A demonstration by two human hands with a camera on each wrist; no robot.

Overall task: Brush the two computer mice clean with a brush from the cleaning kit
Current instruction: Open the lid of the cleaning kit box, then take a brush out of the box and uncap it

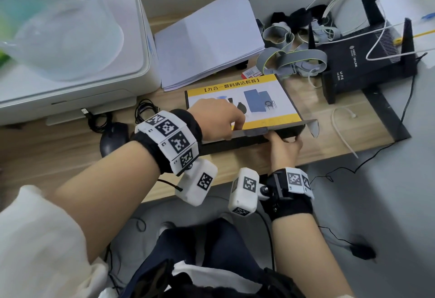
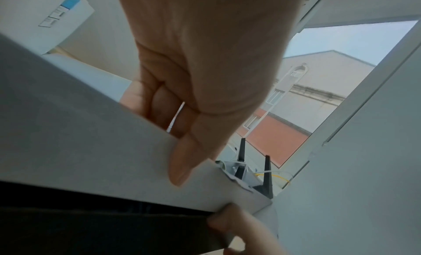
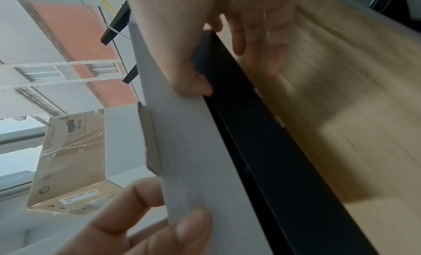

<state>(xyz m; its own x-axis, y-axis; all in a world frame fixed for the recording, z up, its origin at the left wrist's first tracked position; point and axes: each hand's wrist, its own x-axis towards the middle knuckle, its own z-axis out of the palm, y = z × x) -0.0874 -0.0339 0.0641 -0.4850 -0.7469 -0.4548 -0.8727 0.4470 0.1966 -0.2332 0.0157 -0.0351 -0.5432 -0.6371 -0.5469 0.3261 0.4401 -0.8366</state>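
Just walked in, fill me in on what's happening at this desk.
A person is opening the cleaning kit box on the wooden desk. The left hand pinches the front edge of the lid and lifts it, while the right hand holds the black base at its front. No brush is out yet. One black mouse lies untouched left of the box, beside the printer; a second mouse is not visible.

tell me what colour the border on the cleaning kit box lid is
Yellow, framing a white panel on the cleaning kit box lid; the head view shows it best.
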